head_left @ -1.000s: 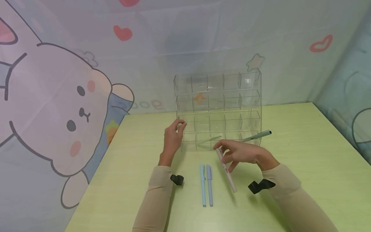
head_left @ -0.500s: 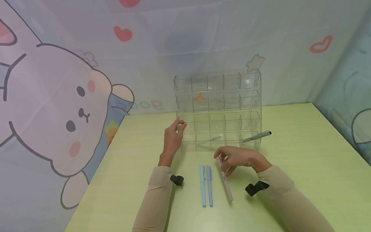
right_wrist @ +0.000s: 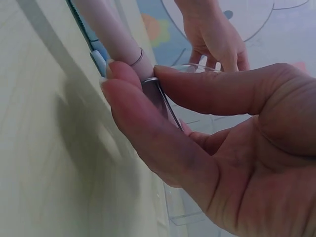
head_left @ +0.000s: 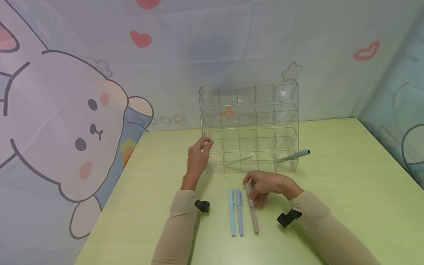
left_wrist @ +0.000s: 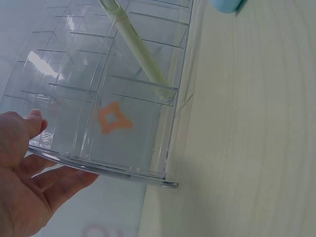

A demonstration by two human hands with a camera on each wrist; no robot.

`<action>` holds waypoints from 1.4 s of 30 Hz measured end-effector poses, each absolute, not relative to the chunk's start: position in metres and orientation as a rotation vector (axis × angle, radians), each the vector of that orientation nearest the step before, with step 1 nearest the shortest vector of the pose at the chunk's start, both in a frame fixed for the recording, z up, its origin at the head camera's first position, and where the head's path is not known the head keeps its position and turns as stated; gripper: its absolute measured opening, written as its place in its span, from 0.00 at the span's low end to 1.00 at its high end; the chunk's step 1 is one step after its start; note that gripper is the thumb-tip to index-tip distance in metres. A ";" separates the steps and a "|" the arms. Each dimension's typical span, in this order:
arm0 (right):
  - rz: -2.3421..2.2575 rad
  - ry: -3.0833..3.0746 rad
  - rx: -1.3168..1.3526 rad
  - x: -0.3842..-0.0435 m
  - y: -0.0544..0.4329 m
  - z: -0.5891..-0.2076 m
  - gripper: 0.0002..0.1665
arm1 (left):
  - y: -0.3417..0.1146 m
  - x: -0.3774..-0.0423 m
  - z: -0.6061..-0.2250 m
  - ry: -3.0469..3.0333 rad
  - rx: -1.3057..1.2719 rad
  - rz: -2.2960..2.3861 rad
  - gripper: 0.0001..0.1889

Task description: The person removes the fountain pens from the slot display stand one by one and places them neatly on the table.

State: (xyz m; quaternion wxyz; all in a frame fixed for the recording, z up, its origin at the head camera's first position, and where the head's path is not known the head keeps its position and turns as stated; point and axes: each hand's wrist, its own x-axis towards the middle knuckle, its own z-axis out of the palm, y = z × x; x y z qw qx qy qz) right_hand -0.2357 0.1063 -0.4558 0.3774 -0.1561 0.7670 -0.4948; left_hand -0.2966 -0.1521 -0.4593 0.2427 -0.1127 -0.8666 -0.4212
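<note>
My left hand (head_left: 197, 158) grips the left side of a clear acrylic rack (left_wrist: 69, 160), thumb inside and fingers outside in the left wrist view. A pale pink pen (head_left: 253, 217) is pinched in my right hand (head_left: 267, 182), between thumb and fingers near its clip end. It slants low over the table, just right of a lavender pen (head_left: 240, 213). Left of that lies a light blue pen (head_left: 232, 213), nearly parallel. In the rack's bottom row lean a pale green pen (head_left: 240, 159) and, at the right, a dark green pen (head_left: 294, 155) that sticks out past the side.
The rack stands on a pale yellow-green table (head_left: 331, 206), close to its back edge, with several divided rows. Behind it hangs a printed cloth (head_left: 172, 73) with a cartoon rabbit and hearts. Black wrist cameras (head_left: 202, 206) sit on both sleeves.
My right hand has come back from the rack toward me and slightly left, lowering the pink pen beside the lavender one and turning it more nearly parallel. My left hand stays on the rack.
</note>
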 end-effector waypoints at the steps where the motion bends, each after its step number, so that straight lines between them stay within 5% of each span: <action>1: -1.269 1.962 -0.399 -0.235 0.105 -0.456 0.30 | -0.152 -0.297 -0.459 -2.366 -0.308 -1.151 0.10; 42: -1.110 2.219 -0.464 -0.228 0.087 -0.460 0.24 | -0.152 -0.296 -0.459 -2.393 -0.295 -1.156 0.10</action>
